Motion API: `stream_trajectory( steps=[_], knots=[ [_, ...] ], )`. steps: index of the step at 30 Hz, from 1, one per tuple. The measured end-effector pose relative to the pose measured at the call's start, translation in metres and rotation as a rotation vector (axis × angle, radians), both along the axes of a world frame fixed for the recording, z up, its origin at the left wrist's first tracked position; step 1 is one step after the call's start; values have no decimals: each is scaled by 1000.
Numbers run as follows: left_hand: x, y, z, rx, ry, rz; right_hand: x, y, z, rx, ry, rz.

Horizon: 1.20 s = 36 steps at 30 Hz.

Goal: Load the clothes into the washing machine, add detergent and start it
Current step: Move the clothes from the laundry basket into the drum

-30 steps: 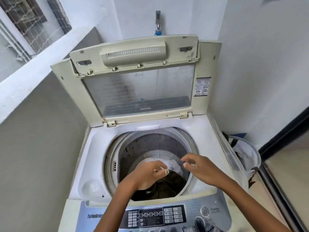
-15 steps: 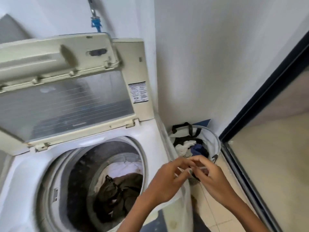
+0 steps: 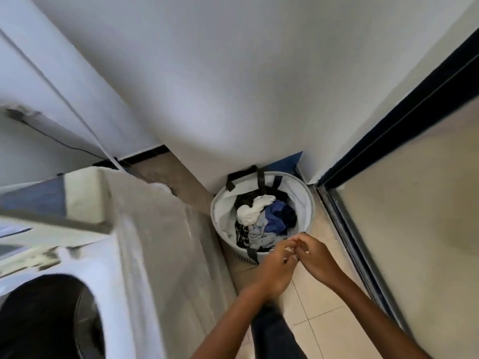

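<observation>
Both hands, left hand (image 3: pixel 275 265) and right hand (image 3: pixel 315 257), fingertips together above laundry basket (image 3: pixel 220 203); grip contents unclear. Risk: clothes (image 3: pixel 264 218) tangled, spill on floor (image 3: pixel 324 320).

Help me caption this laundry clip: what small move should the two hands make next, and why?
Probably lower the right hand into the round white laundry basket to take the white garment on top. Both it and the left hand hover together at the basket's near rim, seemingly holding no garment; the basket holds clothes, and the washing machine stands open beside it.

bare forearms, seemingly dark trousers (image 3: pixel 274 332)
</observation>
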<state>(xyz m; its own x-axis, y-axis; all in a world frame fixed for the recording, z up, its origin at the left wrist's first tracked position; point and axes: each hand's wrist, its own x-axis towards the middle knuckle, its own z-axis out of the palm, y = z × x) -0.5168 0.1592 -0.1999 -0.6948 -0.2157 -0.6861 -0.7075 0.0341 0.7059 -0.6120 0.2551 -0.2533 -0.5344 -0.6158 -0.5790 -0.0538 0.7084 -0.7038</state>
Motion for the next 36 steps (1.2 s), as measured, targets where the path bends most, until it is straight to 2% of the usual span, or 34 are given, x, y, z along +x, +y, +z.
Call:
stream_trajectory(
  steps=[4,7,9,12,15,18,21,23,25,28,31,33,34,35,36],
  knots=[
    [-14,-19,-83,-43,-195,155,-43,-37,-89,146,-13,48],
    [-19,-32,-136,-128,-277,181,-67,-62,-160,244,-15,125],
    [-24,-38,-170,-198,-277,168,-77,-76,-209,312,51,232],
    [-28,-43,-215,-237,-253,153,-80,-92,-270,473,263,496],
    [-26,-47,-255,-187,-259,144,-77,-105,-325,593,447,797],
    [-20,-53,-283,-109,-300,210,-68,-109,-369,622,515,1019],
    [-10,-57,-295,-86,-348,299,-56,-103,-392,646,461,949],
    [-4,-58,-294,-84,-360,328,-51,-99,-390,646,440,797],
    [0,-59,-284,-46,-369,358,-49,-98,-375,624,428,767],
    [-2,-61,-266,-4,-380,437,-52,-99,-326,453,355,673],
    [-10,-71,-253,119,-416,716,-59,-93,-260,254,155,507],
    [-25,-77,-239,291,-422,899,-63,-85,-205,126,-83,413],
    [-34,-76,-233,318,-388,956,-64,-80,-177,61,-180,366],
    [-41,-76,-224,215,-358,1002,-66,-76,-151,3,-234,347],
    [-47,-77,-215,113,-305,1139,-66,-72,-131,-49,-264,348]
  ],
)
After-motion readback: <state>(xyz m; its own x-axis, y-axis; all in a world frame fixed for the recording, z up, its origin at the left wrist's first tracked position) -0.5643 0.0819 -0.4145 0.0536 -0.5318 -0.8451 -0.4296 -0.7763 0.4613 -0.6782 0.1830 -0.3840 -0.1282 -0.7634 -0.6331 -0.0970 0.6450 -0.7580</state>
